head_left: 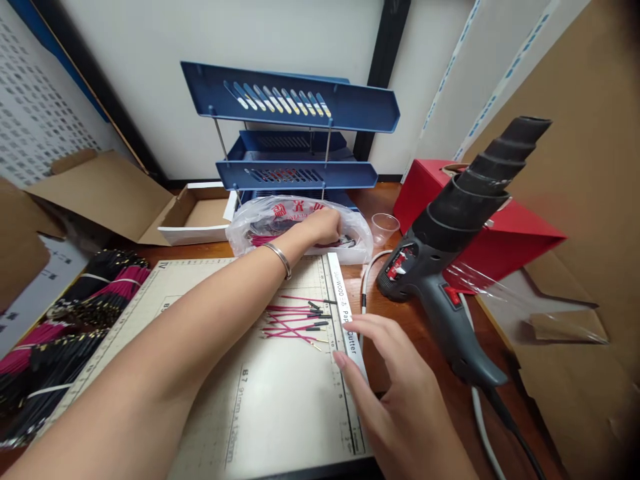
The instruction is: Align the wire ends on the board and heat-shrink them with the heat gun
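Note:
My left hand point(326, 225) reaches over the board into a clear plastic bag point(357, 235) with red print. Its fingers are curled down, and whatever they grip is hidden. Dark red wires point(263, 240) show inside the bag. Several short dark red wires point(295, 327) with black sleeves and gold-coloured tips lie loosely across the paper cutter board point(285, 400). Close to the right edge of that board hovers my right hand point(395, 380), thumb and fingers apart, holding nothing.
A grey heat gun point(435, 240) stands nozzle-up at right, by a red box point(520, 227). Behind the bag rises a blue tiered rack point(295, 177). Bundled wires point(95, 300) lie at left near an open cardboard box point(195, 230). A small clear cup point(385, 228) sits beside the bag.

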Motion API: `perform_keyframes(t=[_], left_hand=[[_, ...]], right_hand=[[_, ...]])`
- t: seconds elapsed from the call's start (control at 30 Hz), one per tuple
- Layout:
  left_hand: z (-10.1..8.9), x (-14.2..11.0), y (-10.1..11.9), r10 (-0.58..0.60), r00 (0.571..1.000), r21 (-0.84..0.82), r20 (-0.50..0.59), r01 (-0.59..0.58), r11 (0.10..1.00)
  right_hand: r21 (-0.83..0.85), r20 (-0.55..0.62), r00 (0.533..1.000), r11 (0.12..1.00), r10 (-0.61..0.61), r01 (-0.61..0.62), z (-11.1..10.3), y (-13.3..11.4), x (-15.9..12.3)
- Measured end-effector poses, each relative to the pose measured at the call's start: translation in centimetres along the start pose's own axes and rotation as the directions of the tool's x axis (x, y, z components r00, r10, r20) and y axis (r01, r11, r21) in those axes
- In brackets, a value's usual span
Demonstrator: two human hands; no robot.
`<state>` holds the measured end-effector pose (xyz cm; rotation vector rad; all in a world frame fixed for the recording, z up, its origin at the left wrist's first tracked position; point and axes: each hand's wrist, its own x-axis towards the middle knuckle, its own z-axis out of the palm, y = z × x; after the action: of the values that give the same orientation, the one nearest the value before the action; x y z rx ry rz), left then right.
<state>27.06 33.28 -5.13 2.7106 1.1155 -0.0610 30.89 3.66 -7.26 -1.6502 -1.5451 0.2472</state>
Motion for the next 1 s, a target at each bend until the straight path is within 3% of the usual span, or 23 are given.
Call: perform_keyframes(t=[0.23, 0.4, 0.73, 1.0], left_hand=[[0.2, -0.5, 0.3, 0.000, 1.000, 0.028, 0.003, 0.000, 1.000], [0.2, -0.1, 0.3, -0.031, 1.000, 0.040, 0.003, 0.031, 0.999], [0.2, 0.1, 0.6, -0.048, 0.998, 0.018, 0.027, 0.048, 0.999], [0.2, 0.1, -0.8, -0.024, 0.998, -0.072, 0.056, 0.028, 0.997]], right_hand=[[-0.046, -0.075, 0.995, 0.997, -0.070, 0.066, 0.4, 0.0, -0.4], [-0.105, -0.015, 0.988, 0.983, -0.153, 0.151, -0.4, 0.7, -0.6], [-0.037, -0.086, 0.994, 0.997, -0.074, 0.071, -0.4, 0.5, -1.2], [-0.028, -0.102, 0.992, 0.997, -0.073, 0.071, -0.3, 0.5, -1.3]])
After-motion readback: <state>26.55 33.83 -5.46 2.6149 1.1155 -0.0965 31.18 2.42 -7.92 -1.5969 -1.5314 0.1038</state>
